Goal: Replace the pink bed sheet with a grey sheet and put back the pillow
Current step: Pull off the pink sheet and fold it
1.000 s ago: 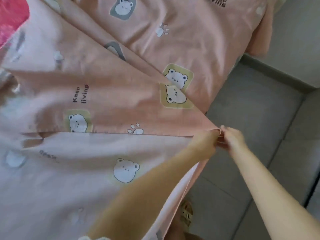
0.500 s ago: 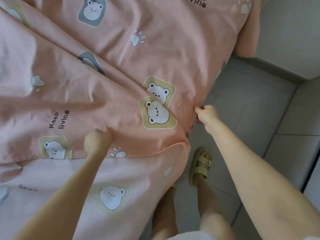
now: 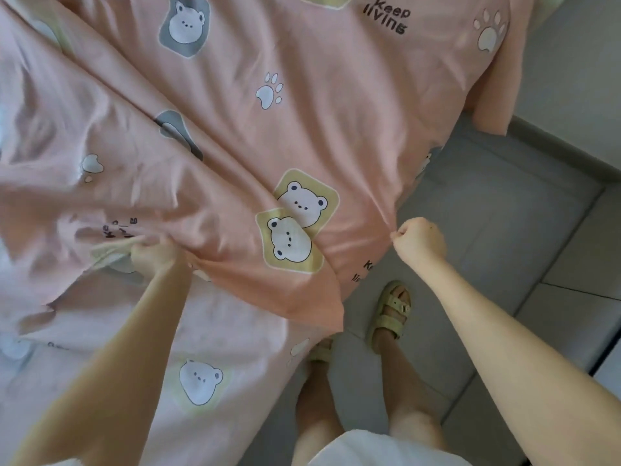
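The pink bed sheet [image 3: 336, 95], printed with white bears, paw marks and "Keep living", covers the bed in long diagonal folds. My left hand [image 3: 156, 255] is closed on a bunch of the sheet at the left of centre, where the cloth gathers around the fist. At the bed's side edge my right hand [image 3: 418, 242] is a fist pinching the sheet's edge. A folded-over flap of the sheet hangs between both hands, its paler underside showing below. No grey sheet and no pillow are in view.
Grey floor tiles [image 3: 504, 230] lie to the right of the bed. My feet in pale yellow sandals [image 3: 391, 309] stand close to the bed edge. A grey skirting and a pale wall [image 3: 571, 79] run along the upper right.
A second ago both hands met at one corner of the sheet. They have parted: the left went left onto the bed and bunched cloth, the right holds the edge.
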A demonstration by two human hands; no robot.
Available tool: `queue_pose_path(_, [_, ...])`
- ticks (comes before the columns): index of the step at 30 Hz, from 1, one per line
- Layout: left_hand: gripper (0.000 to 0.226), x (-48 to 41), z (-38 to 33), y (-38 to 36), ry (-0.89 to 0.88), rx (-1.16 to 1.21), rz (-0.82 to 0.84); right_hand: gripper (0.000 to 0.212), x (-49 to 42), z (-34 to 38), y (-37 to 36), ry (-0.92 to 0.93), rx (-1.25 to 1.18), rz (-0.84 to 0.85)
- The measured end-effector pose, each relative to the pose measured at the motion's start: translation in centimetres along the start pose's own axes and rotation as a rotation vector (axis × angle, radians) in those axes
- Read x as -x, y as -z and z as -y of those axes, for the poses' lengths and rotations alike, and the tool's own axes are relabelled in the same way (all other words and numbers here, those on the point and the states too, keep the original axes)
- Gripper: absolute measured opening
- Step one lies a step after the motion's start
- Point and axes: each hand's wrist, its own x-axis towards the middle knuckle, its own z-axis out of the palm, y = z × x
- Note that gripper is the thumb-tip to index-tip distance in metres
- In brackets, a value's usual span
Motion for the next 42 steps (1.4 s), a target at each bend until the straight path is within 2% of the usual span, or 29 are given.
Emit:
queue_pose_path(1, [0.015,0.8,-2.3,-0.6,-0.160,0.033,-0.004,0.045,-0.3,-0.1,0.8,0.022,0.021,0.020])
queue_pose_path(2, [0.028,1.7,-4.4,-1.5,-0.353,0.041,0.003,0.042,-0.5,-0.3,1.8,0.047,0.005,0.015])
queue_pose_path(4, [0.038,6.8,-10.2,-3.4,-0.725,0.113,0.137,0.035,-1.3,-1.0,3.8,0.087,-0.131,-0.019])
queue_pose_path(5, [0.041,10.0,-12.7,-4.8,-0.854,0.157,0.229,0.033,-1.7,-1.5,4.8,0.089,-0.233,-0.036])
queue_pose_path(7, [0.041,15.9,-16.0,-8.1,-1.020,0.195,0.447,0.033,-2.8,-2.2,6.9,0.054,-0.448,-0.069])
queue_pose_path(9, [0.031,21.7,-17.9,-11.7,-1.160,0.135,0.685,0.034,-4.0,-3.0,9.1,-0.019,-0.612,-0.068])
queue_pose_path(11, [0.017,25.4,-17.8,-15.4,-1.310,-0.113,0.919,0.032,-5.1,-3.8,10.9,-0.075,-0.701,-0.056])
queue_pose_path(13, [0.028,26.8,-17.0,-17.8,-1.309,-0.579,1.084,0.029,-5.8,-4.6,12.4,-0.092,-0.746,-0.039])
queue_pose_path(14, [0.032,26.8,-16.4,-18.6,-1.256,-0.698,1.103,0.027,-6.0,-5.0,12.9,-0.091,-0.749,-0.035])
queue_pose_path(16, [0.009,25.5,-15.4,-18.4,-1.015,-0.574,1.076,0.026,-6.8,-5.6,13.2,-0.083,-0.710,-0.048])
queue_pose_path(18, [0.024,22.9,-14.7,-17.8,-0.741,-0.450,0.919,0.029,-7.4,-5.7,13.1,-0.053,-0.675,-0.052])
queue_pose_path(19, [0.030,21.0,-14.5,-17.5,-0.516,-0.355,0.845,0.029,-7.6,-5.5,12.9,-0.041,-0.662,-0.046])
queue_pose_path(20, [0.035,19.0,-14.5,-17.2,-0.237,-0.203,0.793,0.029,-8.0,-5.3,12.6,-0.038,-0.650,-0.036])
queue_pose_path(22, [0.041,15.1,-15.0,-16.4,0.357,0.210,0.803,0.029,-8.4,-4.3,12.5,-0.052,-0.664,0.010])
queue_pose_path(23, [0.044,13.5,-15.5,-16.2,0.552,0.403,0.789,0.032,-8.5,-3.6,12.5,-0.058,-0.672,0.037])
queue_pose_path(24, [0.046,12.2,-15.9,-16.3,0.635,0.533,0.740,0.038,-8.6,-2.9,12.7,-0.051,-0.652,0.065])
queue_pose_path(25, [0.043,11.4,-16.4,-16.5,0.626,0.593,0.672,0.050,-8.7,-2.2,12.9,-0.018,-0.594,0.078])
queue_pose_path(27, [0.036,11.0,-17.8,-17.0,0.470,0.646,0.498,0.074,-8.9,-0.8,13.3,0.119,-0.405,0.037])
queue_pose_path(28, [0.033,11.2,-18.8,-17.2,0.372,0.663,0.420,0.078,-9.0,0.1,13.5,0.187,-0.287,0.002])
queue_pose_path(29, [0.028,11.5,-20.1,-17.5,0.227,0.648,0.373,0.071,-9.3,0.9,13.4,0.249,-0.205,-0.026])
queue_pose_path(30, [0.024,12.1,-21.5,-17.5,0.031,0.578,0.361,0.052,-9.6,1.7,13.4,0.298,-0.147,-0.065])
queue_pose_path(31, [0.021,12.7,-23.1,-17.7,-0.203,0.473,0.381,0.022,-9.8,2.3,13.5,0.317,-0.124,-0.112])
queue_pose_path(32, [0.018,14.0,-25.0,-17.7,-0.432,0.386,0.440,0.009,-9.8,2.7,14.0,0.317,-0.137,-0.137])
queue_pose_path(33, [0.015,15.7,-26.9,-18.0,-0.616,0.337,0.522,0.024,-9.8,2.8,14.2,0.292,-0.149,-0.165])
queue_pose_path(35, [0.011,19.7,-30.6,-19.5,-0.865,0.288,0.666,0.028,-9.6,1.7,15.2,0.177,-0.239,-0.151])
queue_pose_path(37, [0.020,25.1,-34.4,-21.4,-0.959,0.318,0.782,0.032,-9.4,-0.5,16.2,0.055,-0.334,-0.084])
queue_pose_path(39, [0.022,30.3,-36.6,-23.5,-0.976,0.300,0.961,0.043,-9.5,-2.6,17.2,-0.098,-0.465,0.060])
queue_pose_path(40, [0.018,32.4,-37.0,-24.8,-1.001,0.242,1.045,0.040,-9.7,-3.4,17.7,-0.139,-0.534,0.110])
queue_pose_path(42, [0.016,35.0,-36.3,-27.3,-1.009,0.080,1.183,0.015,-10.6,-4.7,19.0,-0.182,-0.633,0.118])
